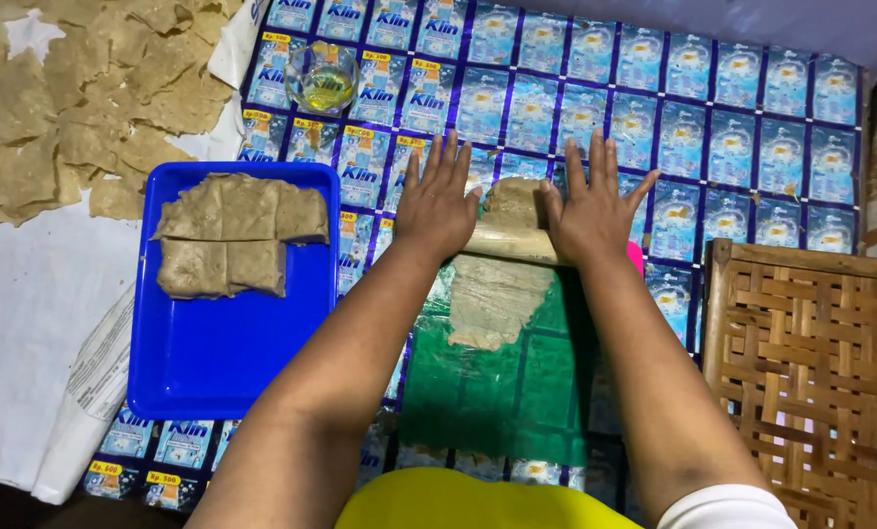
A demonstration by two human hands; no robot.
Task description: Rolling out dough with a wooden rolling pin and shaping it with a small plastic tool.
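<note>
Fingers of both hands lie flat and spread, gripping nothing: left hand (pixel 438 201) and right hand (pixel 590 211) press the ends of a roller (pixel 510 241). Dough (pixel 494 299) sits between them, flattened toward the wrists on green plastic (pixel 517 382). A blue tray (pixel 228 343) of dough blocks lies left.

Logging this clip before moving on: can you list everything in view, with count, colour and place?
rolling pin: one, pale with a pink end, under both palms
dough strip: one, beige, flattened on the green sheet
green sheet: one, centre
blue tray: one, left, holding cut dough blocks
dough blocks: several, tan, upper part of the tray
glass of oil: one, clear with yellow liquid, top
thin sheets: many, tan, top left
sachet mat: one, blue
woven tray: one, brown, right
left hand: flat on pin
right hand: flat on pin
</note>
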